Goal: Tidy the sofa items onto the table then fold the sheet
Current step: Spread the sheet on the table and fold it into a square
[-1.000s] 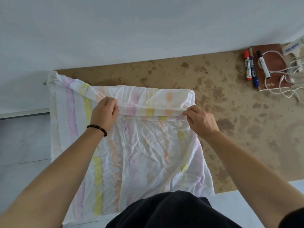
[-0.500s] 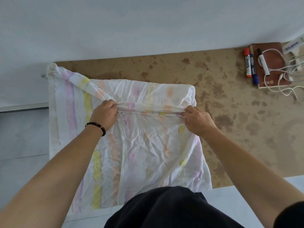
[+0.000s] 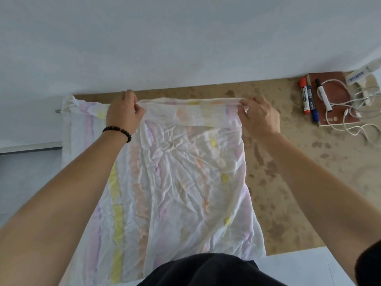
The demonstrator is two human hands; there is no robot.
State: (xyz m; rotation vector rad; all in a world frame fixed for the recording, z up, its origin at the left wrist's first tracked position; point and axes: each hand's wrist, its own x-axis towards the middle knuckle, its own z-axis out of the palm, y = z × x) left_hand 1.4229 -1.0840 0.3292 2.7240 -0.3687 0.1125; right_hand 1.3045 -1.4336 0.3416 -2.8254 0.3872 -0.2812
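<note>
A crumpled white sheet (image 3: 181,182) with pastel pink, yellow and orange stripes lies spread over the left part of the brown mottled table (image 3: 288,172). My left hand (image 3: 123,114), with a dark bead bracelet on its wrist, pinches the sheet's far edge near the wall. My right hand (image 3: 257,114) pinches the same edge further right. The edge is stretched taut between both hands, close to the table's far side. The sheet's left part hangs over the table's left end.
At the far right of the table lie a brown notebook (image 3: 334,108), red (image 3: 304,98) and blue (image 3: 311,106) markers, a black-capped marker (image 3: 324,94), a tangled white cable (image 3: 358,118) and a white device (image 3: 362,75). A white wall runs behind the table.
Both hands have carried the pinched sheet edge away from me, from the middle of the sheet to the table's far side, and moved wider apart, pulling the fold flat.
</note>
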